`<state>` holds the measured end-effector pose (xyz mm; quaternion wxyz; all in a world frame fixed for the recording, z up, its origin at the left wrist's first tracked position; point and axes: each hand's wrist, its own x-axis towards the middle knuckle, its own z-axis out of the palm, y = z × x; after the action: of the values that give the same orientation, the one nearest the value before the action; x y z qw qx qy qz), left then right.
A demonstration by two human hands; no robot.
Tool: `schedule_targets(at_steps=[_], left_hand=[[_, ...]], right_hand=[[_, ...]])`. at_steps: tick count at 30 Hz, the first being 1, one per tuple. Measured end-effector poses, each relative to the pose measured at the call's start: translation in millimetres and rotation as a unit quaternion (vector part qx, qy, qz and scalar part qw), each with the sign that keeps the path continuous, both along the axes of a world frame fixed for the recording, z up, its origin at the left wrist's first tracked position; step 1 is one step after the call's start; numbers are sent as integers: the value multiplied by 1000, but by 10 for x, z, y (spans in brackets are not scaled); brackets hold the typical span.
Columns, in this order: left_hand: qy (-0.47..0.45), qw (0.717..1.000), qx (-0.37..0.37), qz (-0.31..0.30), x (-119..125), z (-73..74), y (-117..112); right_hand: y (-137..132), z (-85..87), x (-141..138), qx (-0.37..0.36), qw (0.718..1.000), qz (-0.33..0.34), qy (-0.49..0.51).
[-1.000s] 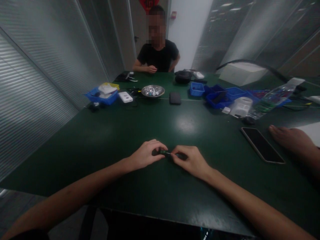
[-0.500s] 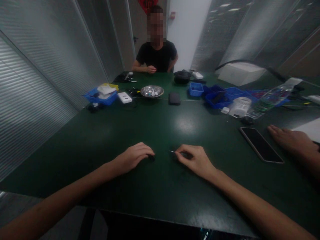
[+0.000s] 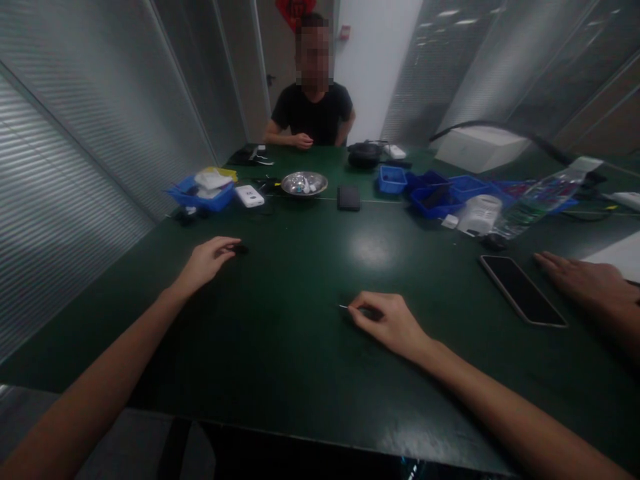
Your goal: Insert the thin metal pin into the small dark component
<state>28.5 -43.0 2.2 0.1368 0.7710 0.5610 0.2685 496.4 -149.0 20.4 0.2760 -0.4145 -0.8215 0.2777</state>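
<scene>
My left hand (image 3: 207,263) is closed at the left of the green table, thumb and fingers pinching a small black object (image 3: 241,249) whose kind I cannot make out. It is low over the tabletop or touching it. Nearer the middle, my right hand (image 3: 393,323) rests on its side with thumb and forefinger pressed together. From that pinch a thin, short silvery pin-like piece (image 3: 343,307) sticks out to the left; the rest of it is hidden by the fingers.
Another person's hand (image 3: 583,277) lies at the right beside a smartphone (image 3: 523,291). Farther back are a steel bowl (image 3: 304,193), a black wallet-like item (image 3: 349,198), a white power bank (image 3: 249,196), blue trays (image 3: 393,180) and a plastic bottle (image 3: 543,197). A person (image 3: 313,110) sits opposite.
My left hand has moved left and away from me with the small black object, leaving the spot beside my right hand. The right hand has stayed nearly still.
</scene>
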Motion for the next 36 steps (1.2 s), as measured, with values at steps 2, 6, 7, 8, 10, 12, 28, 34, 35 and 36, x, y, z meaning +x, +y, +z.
schedule_targets(at_steps=[2,6,7,8,10,12,28,34,35,36], left_hand=[[-11,998,-12,59,-54,-8,-10],[59,987,-26,150,-157,12,-17],[67,985,-38,154,-168,21,-21],[65,985,-50,154,-170,32,-27],[47,986,-58,147,-142,57,-48],[23,989,-43,141,-86,92,-75],[-226,964,-80,117,147,43,16],[-161,975,-92,122,170,109,-13],[-155,975,-98,128,183,122,-18],[-150,974,-105,135,196,131,-21]], right_hand=[[1,5,-3,2,1000,0,-3],[2,14,-1,5,1000,4,-3],[2,15,0,5,1000,6,-4],[1,16,2,4,1000,7,-6],[-1,14,2,2,1000,9,-8],[-3,6,-1,4,1000,6,-8],[1,-11,-9,8,1000,7,-8],[5,-35,1,10,1000,7,-4],[4,-37,2,9,1000,7,-5],[3,-38,3,8,1000,6,-5]])
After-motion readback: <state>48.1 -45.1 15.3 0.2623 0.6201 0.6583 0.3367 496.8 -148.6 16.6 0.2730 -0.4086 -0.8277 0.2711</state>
